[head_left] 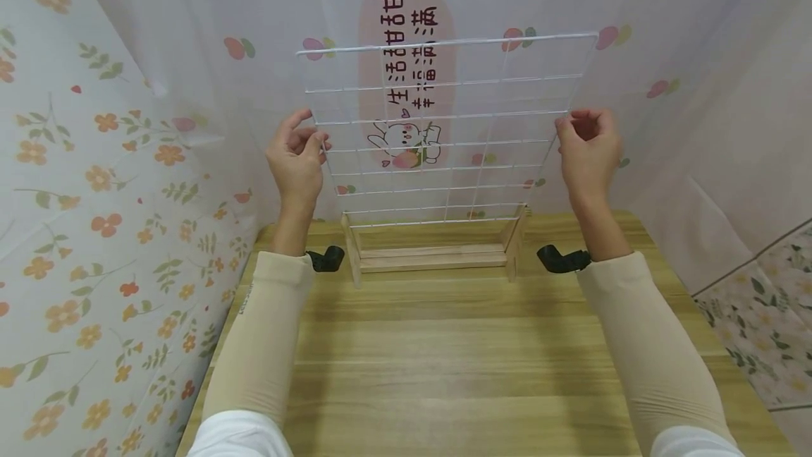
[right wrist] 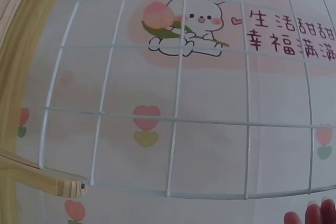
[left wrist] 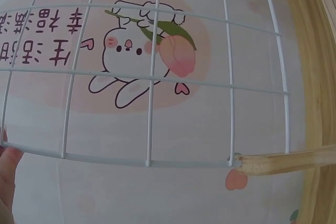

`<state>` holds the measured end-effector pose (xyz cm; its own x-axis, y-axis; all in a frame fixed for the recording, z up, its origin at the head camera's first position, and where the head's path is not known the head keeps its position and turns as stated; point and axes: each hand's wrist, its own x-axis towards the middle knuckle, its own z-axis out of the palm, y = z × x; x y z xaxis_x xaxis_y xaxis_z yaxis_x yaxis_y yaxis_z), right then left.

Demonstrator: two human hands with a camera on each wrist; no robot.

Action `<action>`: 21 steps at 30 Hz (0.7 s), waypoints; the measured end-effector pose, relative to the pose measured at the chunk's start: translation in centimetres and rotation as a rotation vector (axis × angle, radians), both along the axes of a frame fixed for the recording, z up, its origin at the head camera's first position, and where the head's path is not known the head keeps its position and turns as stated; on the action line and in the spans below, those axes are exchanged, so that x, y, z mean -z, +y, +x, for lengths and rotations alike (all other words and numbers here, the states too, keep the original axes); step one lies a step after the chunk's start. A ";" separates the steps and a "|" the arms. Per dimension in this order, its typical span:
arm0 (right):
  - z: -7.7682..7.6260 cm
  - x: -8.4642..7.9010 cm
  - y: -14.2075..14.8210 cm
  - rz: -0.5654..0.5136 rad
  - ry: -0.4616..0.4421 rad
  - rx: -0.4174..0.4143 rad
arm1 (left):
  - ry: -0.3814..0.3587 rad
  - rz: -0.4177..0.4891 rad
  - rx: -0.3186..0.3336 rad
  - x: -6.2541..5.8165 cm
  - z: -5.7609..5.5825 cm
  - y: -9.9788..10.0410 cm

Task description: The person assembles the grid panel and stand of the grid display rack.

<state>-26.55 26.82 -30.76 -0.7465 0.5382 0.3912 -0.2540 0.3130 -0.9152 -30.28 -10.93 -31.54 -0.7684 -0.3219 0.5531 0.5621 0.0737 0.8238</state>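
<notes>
Above the table [head_left: 431, 358], left hand [head_left: 297, 155] and right hand [head_left: 590, 150] pinched the grid [head_left: 444, 146] by opposite sides, bottom at the stand [head_left: 433, 258].

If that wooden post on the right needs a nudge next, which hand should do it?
The right hand, I think. It pinches the wire grid's right edge, nearer to the right post. The left hand holds the opposite edge, so it could perhaps steady the grid meanwhile.

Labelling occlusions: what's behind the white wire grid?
Through the white wire grid: a white backdrop with a pink patch, rabbit drawing, dark lettering and tulip prints. The grid itself covers thin strips of the print; anything beyond the backdrop is hidden.
</notes>
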 end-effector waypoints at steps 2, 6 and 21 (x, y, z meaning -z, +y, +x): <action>-0.2 -0.1 0.3 -0.068 0.032 -0.033 | 0.019 -0.012 -0.003 0.4 -0.3 0.0; -0.4 -0.3 0.7 -0.168 0.103 -0.133 | 0.036 -0.031 -0.012 0.6 -0.3 0.1; -0.6 -0.7 0.8 -0.170 0.095 -0.220 | -0.008 -0.044 -0.026 1.2 -0.4 -0.2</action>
